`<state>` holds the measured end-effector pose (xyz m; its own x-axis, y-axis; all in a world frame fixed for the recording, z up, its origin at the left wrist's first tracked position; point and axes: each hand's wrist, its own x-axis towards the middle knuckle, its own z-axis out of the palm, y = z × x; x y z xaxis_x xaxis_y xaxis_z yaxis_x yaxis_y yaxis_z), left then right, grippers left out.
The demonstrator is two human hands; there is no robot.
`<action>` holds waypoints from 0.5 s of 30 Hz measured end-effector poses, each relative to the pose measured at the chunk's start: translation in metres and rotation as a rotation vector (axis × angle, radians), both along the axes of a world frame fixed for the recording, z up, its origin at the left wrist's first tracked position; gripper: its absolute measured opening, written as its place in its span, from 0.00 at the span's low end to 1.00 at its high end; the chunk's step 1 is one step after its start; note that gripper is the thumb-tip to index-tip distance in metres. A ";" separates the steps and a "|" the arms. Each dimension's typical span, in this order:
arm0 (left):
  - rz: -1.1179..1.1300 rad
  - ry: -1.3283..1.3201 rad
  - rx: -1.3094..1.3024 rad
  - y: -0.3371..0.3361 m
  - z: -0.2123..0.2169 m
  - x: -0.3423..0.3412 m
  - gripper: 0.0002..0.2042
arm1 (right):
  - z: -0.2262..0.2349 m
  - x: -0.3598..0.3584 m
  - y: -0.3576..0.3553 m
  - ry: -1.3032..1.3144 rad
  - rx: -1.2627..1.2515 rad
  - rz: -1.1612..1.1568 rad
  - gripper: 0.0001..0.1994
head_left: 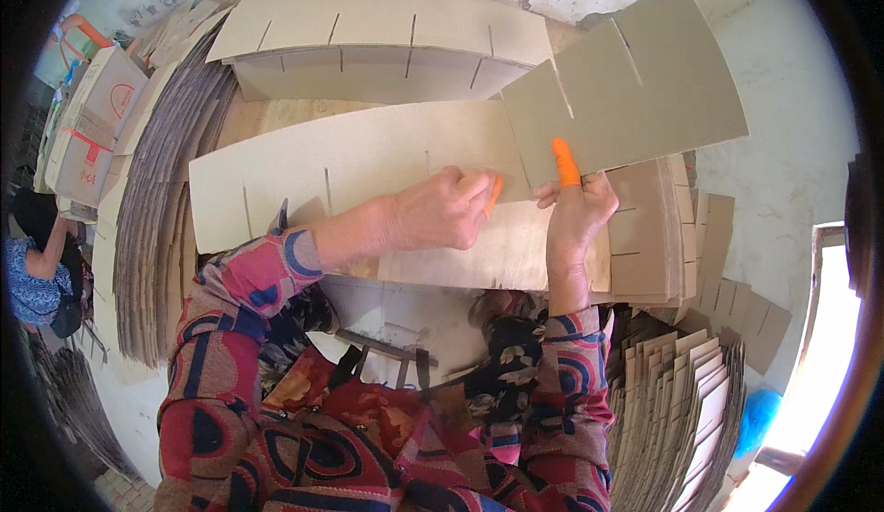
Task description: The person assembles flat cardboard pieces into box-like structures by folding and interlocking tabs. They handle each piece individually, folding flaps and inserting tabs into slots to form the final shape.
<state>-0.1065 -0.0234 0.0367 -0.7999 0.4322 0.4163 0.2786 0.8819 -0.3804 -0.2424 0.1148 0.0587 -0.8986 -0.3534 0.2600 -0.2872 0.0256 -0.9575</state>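
A long cardboard divider strip [276, 171] with slots along its near edge lies across the work board in front of me. My left hand [447, 208] is closed at the near edge of its right end, fingers curled in and an orange finger cot showing; the fingertips are partly hidden. My right hand [580, 208] grips a shorter, darker cardboard divider [654, 88] by its lower left edge. The thumb, in another orange cot, lies on top. This divider is raised and tilted, two slots run in from its far edge, and its left end overlaps the long strip.
Behind stand long slotted cardboard pieces [378, 29]. Tall stacks of cardboard [170, 180] flank the left, and more slotted pieces [645, 236] lie at the right. Below them is an upright bundle [681, 411]. A printed carton [92, 125] and another person [41, 263] are far left.
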 end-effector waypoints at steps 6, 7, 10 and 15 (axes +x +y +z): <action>0.101 -0.070 0.649 -0.031 0.026 -0.012 0.35 | 0.010 0.002 -0.001 -0.089 0.045 0.006 0.05; 0.144 -0.064 0.713 -0.043 0.032 -0.022 0.38 | 0.008 0.000 0.002 -0.090 0.042 0.009 0.06; 0.428 0.086 0.496 -0.100 0.026 -0.052 0.37 | 0.010 0.008 -0.003 -0.121 0.071 0.018 0.05; 0.674 -0.024 0.246 -0.143 0.009 -0.084 0.29 | 0.015 0.016 -0.010 -0.186 0.100 0.034 0.04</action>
